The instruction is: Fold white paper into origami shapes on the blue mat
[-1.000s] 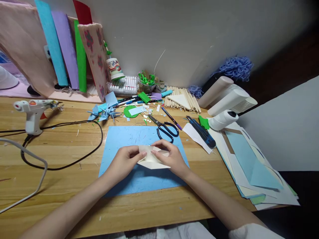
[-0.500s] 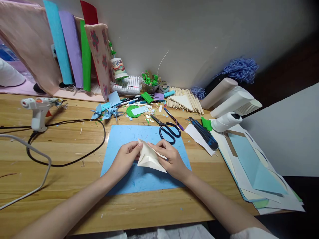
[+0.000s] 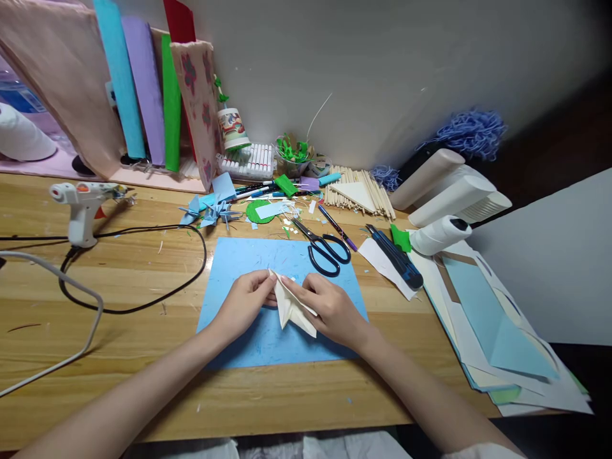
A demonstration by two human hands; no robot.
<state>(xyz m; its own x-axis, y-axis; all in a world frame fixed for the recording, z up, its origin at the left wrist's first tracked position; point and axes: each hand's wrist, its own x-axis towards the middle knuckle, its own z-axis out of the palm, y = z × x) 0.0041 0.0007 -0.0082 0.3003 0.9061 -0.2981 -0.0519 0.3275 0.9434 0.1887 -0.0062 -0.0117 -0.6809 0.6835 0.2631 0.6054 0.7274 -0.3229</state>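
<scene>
A folded piece of cream paper [image 3: 292, 308] stands on edge between my two hands, over a blue sheet [image 3: 248, 255] on the wooden desk [image 3: 143, 357]. My left hand [image 3: 243, 305] pinches its upper left corner with fingers closed. From the other side my right hand [image 3: 329, 308] grips its right flap, fingers pressed on the fold. The paper's lower point rests near my right palm.
Black scissors [image 3: 325, 250] lie just behind my hands. A glue gun [image 3: 83, 203] with a black cable [image 3: 143, 299] stands at the left. Pens, wooden sticks [image 3: 358, 190], paper scraps and rolled sheets [image 3: 143, 89] line the wall. A paper stack [image 3: 492, 325] fills the right edge.
The cream paper has been folded from lying flat and wide into a narrower upright shape, with both hands closing toward each other. The camera view drifted a little.
</scene>
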